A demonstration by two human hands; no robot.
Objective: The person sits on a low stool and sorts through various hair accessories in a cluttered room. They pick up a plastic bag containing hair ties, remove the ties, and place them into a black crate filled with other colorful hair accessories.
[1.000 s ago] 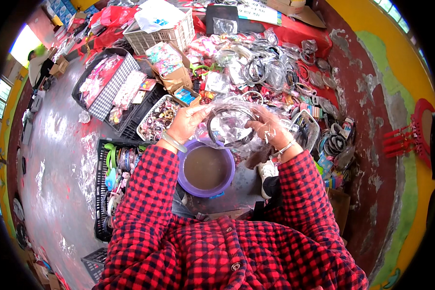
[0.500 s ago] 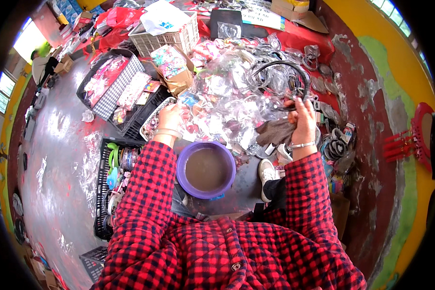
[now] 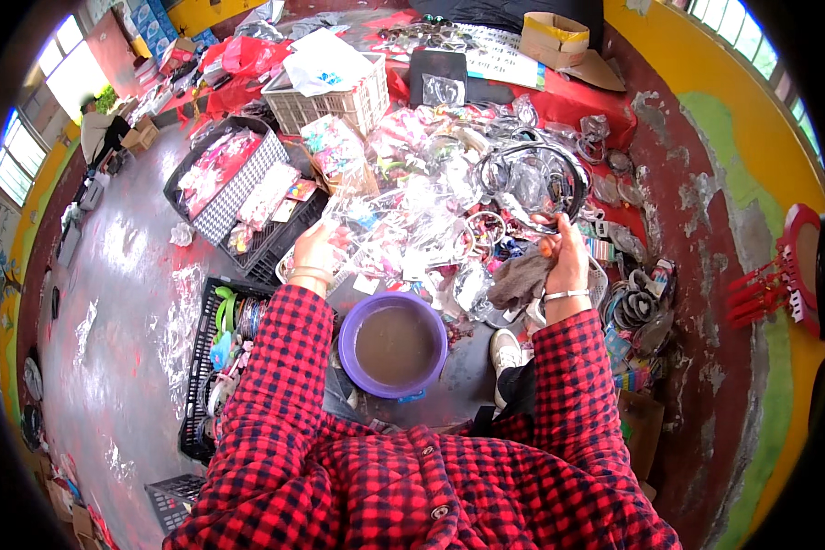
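Where the wet grey floor (image 3: 119, 302) meets goods, right hand (image 3: 566, 261) grip clenches a grey cloth (image 3: 521, 280) — left's unclear.

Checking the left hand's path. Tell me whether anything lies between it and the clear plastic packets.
Nothing visible does: the left hand already rests on the heap of clear plastic packets. The purple basin sits nearer the body, out of the way.

Market stall, packaged trinkets (image 3: 412, 220) heaped, baskets (image 3: 325, 96), crates (image 3: 229, 183)
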